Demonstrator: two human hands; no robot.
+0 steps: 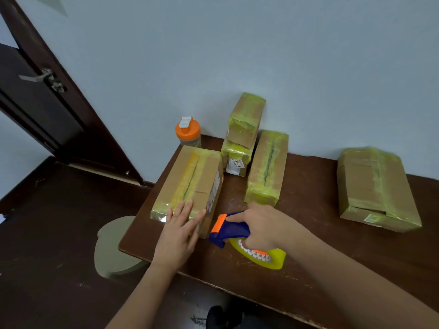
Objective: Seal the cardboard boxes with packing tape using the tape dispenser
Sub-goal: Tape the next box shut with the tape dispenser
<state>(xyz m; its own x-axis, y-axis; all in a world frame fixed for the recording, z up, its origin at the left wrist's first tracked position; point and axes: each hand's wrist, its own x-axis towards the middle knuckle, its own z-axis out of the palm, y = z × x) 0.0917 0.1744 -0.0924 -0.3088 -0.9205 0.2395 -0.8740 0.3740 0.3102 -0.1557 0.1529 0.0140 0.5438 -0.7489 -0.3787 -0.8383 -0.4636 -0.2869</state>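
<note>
A long cardboard box (190, 179) with yellow tape along its top seam lies at the left end of the brown table (308, 233). My left hand (179, 230) presses flat on the box's near end, fingers straight. My right hand (263, 225) grips the handle of the blue and orange tape dispenser (234, 227), which carries a roll of yellow tape (263, 256) and sits beside the box's near right corner.
Two small taped boxes (244, 129) are stacked by the wall, a long taped box (267, 169) beside them, and another taped box (377, 188) at the right. An orange-lidded bottle (188, 132) stands at the back. A round stool (116, 248) and a dark door (40, 91) are left.
</note>
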